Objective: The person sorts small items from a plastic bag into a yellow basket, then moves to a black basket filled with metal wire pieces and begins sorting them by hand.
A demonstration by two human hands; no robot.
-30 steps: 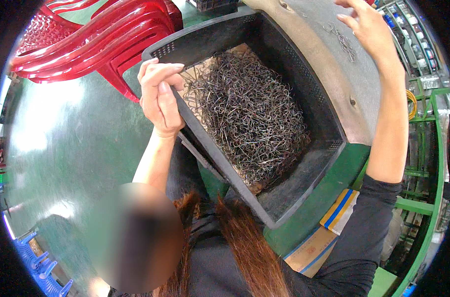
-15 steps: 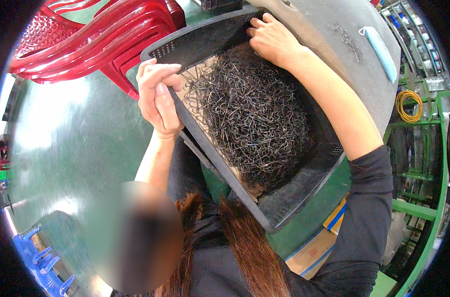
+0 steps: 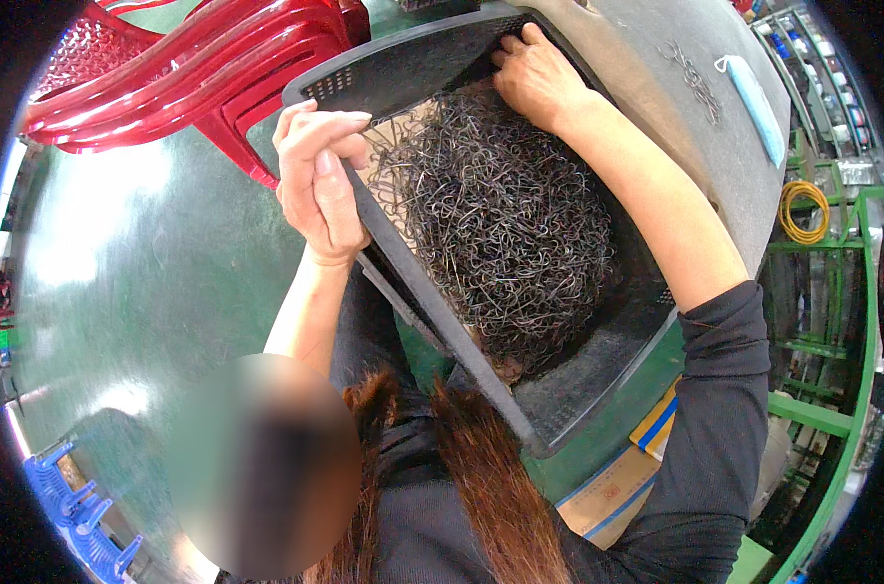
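A black plastic crate (image 3: 597, 404) stands tilted in front of me, between my lap and a grey surface. Inside lies a large heap of thin, dark, bent metal hooks (image 3: 520, 224), with some brown cardboard (image 3: 400, 161) showing along the left side. My left hand (image 3: 325, 185) is closed around the crate's left rim, thumb and fingers bent over the edge. At the far end, my right hand (image 3: 539, 78) has its fingers curled at the crate's perforated wall near the rim; some fingertips are hidden. My right forearm passes above the crate's right side.
A few loose hooks (image 3: 692, 83) and a light-blue face mask (image 3: 753, 109) lie on the grey surface (image 3: 646, 58). Stacked red chairs (image 3: 237, 68) stand at far left. Green shelving (image 3: 811, 414) with a yellow coil (image 3: 804, 211) is on the right; a cardboard box (image 3: 612, 496) lies below.
The crate has shifted slightly to the right at its left rim, and my left hand has moved with it. My right hand stays at the far wall, a touch lower in view.
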